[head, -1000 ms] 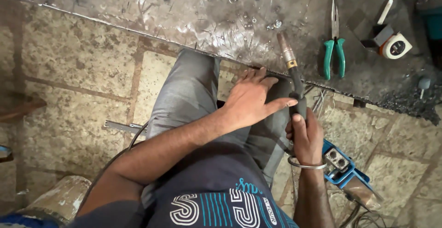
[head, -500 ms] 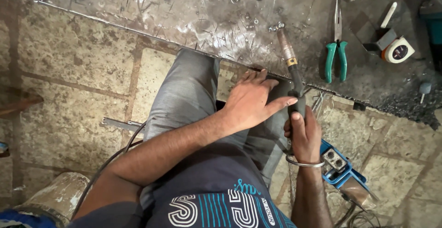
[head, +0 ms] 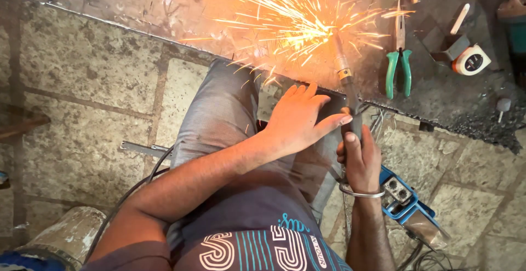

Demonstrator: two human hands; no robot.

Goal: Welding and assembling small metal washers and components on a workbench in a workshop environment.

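My right hand (head: 359, 159) grips the dark handle of a cutting torch (head: 346, 76), whose tip points up at a big scorched metal sheet (head: 137, 8). A bright burst of orange sparks (head: 296, 13) sprays from the tip across the sheet. My left hand (head: 298, 120) lies flat, fingers spread, on my knee beside the torch handle, its fingertips touching the handle. A metal bangle circles my right wrist. My grey trouser leg (head: 219, 117) reaches to the sheet's edge.
Green-handled pliers (head: 398, 68) and a tape measure (head: 471, 60) lie on the sheet at the right. A blue box (head: 405, 200) with cables sits on the stone floor by my right arm. A metal bar (head: 143, 149) and a black cable lie at the left.
Sparks have burst out at the torch tip where none showed before. My left hand has flattened and shifted slightly down the knee. The right hand keeps its grip.
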